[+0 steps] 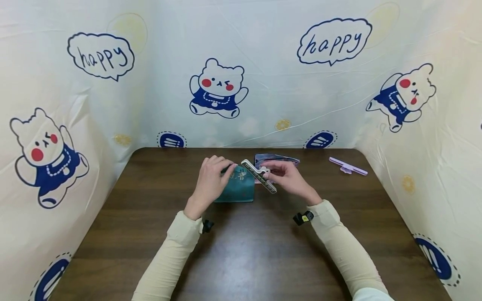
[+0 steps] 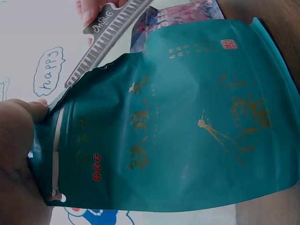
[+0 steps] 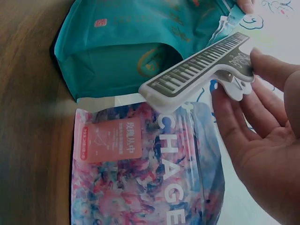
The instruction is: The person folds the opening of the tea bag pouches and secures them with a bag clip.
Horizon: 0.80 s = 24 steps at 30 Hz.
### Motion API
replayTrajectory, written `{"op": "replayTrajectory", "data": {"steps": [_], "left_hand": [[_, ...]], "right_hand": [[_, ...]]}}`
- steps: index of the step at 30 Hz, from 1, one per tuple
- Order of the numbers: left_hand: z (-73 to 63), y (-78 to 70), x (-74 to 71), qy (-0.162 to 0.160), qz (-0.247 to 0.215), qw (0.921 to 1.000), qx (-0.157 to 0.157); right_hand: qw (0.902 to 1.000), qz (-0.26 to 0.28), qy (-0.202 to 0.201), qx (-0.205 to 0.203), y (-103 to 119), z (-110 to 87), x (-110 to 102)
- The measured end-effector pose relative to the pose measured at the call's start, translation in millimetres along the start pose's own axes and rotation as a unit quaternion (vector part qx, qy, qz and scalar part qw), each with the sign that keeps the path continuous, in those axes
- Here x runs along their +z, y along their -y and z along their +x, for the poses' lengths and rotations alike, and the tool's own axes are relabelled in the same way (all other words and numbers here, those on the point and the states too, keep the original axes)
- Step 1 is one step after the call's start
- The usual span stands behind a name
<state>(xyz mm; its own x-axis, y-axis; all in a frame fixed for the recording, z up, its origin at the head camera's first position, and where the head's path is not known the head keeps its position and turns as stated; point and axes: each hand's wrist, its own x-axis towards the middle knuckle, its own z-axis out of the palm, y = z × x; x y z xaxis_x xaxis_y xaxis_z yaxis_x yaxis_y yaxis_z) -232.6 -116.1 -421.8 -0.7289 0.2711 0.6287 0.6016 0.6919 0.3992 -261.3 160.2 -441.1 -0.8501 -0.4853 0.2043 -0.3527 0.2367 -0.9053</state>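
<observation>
A dark green tea pouch [image 2: 183,117] with gold lettering stands on the table. My left hand [image 1: 212,179] pinches its top edge between thumb and fingers, and the pouch top leans toward that hand in the left wrist view. My right hand [image 1: 290,179] holds a bag clip [image 3: 197,70] by its handle tabs, thumb on one side and fingers on the other. Piano keys are printed along the clip's long bar, which slants close beside the pouch's top edge. Behind the clip, a pink and blue floral pouch [image 3: 140,173] marked CHAGE stands next to the green one.
A light purple bag clip [image 1: 348,166] lies at the back right of the brown wooden table [image 1: 263,251]. Pale cloth [image 1: 263,33] printed with bears and the word happy hangs around the back and sides.
</observation>
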Motion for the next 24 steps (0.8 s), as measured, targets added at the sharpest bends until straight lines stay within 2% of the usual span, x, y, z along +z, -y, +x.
{"op": "replayTrajectory", "data": {"steps": [8, 15, 24], "left_hand": [[0.2, -2.4, -2.6, 0.005, -0.002, 1.0, -0.006], [1.2, -3.2, -3.0, 0.006, -0.004, 0.9999, -0.008], [0.1, -2.4, -2.0, 0.008, -0.002, 0.9999, -0.012]], "right_hand": [[0.9998, -0.019, 0.001, -0.002, -1, 0.4, -5], [0.9978, -0.066, -0.011, -0.004, -2, -0.7, -14], [0.9987, -0.05, -0.003, -0.009, -5, -1.9, -21]]}}
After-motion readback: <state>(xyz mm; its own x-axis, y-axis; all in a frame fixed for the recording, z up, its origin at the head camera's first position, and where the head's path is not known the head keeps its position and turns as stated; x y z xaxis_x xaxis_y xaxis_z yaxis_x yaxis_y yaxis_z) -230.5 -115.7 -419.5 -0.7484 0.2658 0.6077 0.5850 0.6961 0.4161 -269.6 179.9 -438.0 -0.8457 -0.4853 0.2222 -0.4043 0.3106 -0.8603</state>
